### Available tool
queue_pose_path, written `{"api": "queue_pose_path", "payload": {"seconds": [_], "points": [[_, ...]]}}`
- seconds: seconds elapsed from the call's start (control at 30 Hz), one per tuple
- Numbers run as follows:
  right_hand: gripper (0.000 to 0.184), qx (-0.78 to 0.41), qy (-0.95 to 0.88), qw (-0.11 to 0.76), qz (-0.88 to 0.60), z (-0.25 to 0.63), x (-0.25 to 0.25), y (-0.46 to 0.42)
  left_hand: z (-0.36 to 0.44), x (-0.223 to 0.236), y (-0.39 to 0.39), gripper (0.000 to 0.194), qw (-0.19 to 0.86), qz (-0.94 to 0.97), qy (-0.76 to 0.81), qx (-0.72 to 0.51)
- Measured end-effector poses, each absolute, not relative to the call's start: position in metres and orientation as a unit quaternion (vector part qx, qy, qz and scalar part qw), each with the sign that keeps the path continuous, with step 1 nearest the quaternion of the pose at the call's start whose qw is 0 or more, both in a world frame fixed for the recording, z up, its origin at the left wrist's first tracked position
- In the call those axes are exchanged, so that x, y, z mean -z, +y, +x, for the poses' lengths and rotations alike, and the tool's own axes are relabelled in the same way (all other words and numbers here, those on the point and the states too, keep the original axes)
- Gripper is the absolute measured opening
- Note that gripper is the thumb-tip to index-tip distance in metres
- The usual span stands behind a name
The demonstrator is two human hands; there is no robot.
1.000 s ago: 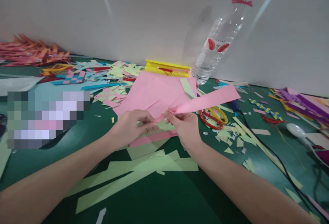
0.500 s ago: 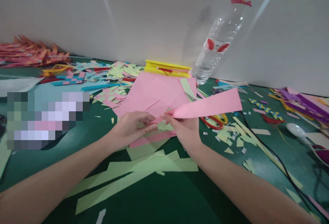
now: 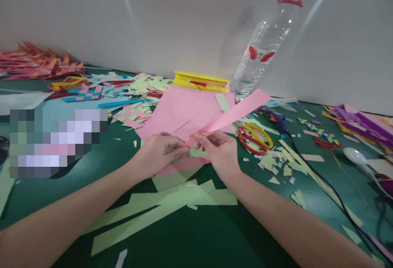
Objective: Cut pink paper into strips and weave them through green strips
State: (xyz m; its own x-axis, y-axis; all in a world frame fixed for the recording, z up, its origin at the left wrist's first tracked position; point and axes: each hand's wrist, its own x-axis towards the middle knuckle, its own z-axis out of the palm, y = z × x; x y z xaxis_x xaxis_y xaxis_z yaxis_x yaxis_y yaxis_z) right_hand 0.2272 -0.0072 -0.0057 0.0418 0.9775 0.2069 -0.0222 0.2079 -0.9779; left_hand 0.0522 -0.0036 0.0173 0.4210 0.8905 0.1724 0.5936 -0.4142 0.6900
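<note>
A pink paper strip (image 3: 236, 112) runs between my two hands and sticks up to the right, its near end narrow and folded or creased. My left hand (image 3: 161, 150) pinches that narrow end between thumb and fingers. Close beside it, my right hand (image 3: 218, 149) grips the strip further along with thumb and forefinger. Beneath the hands lie another pink strip (image 3: 181, 165) and pale green paper. Behind them several pink sheets (image 3: 181, 110) are spread on the green table (image 3: 196, 235). Red-handled and yellow-handled scissors-like loops (image 3: 256, 139) rest right of my right hand.
A clear plastic bottle (image 3: 260, 42) stands against the wall. Pale green strips (image 3: 172, 198) lie in front of my hands. A dark blue glue gun (image 3: 275, 119) with a black cord is at right, near a white spoon (image 3: 355, 156). Woven paper pieces (image 3: 135, 115) lie left.
The strip's free end has swung up and back, turning more edge-on and uncovering the glue gun and the red and yellow loops. Both hands stay nearly in place, still pinching the strip.
</note>
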Motion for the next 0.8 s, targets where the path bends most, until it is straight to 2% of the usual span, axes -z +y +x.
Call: {"api": "queue_pose_path", "payload": {"seconds": [0.17, 0.57, 0.8], "points": [[0.019, -0.451, -0.511, 0.59, -0.432, 0.2286, 0.007, -0.0035, 0.0514, -0.0175, -0.0026, 0.023, 0.31, 0.784, 0.474, -0.255], [0.018, -0.461, -0.473, 0.604, -0.447, 0.226, 0.0073, -0.0009, 0.0513, -0.0152, -0.0018, 0.021, 0.302, 0.81, 0.431, -0.258], [0.022, -0.449, -0.477, 0.61, -0.445, 0.2279, 0.0083, 0.001, 0.0509, -0.0177, -0.0006, 0.022, 0.331, 0.801, 0.437, -0.241]]}}
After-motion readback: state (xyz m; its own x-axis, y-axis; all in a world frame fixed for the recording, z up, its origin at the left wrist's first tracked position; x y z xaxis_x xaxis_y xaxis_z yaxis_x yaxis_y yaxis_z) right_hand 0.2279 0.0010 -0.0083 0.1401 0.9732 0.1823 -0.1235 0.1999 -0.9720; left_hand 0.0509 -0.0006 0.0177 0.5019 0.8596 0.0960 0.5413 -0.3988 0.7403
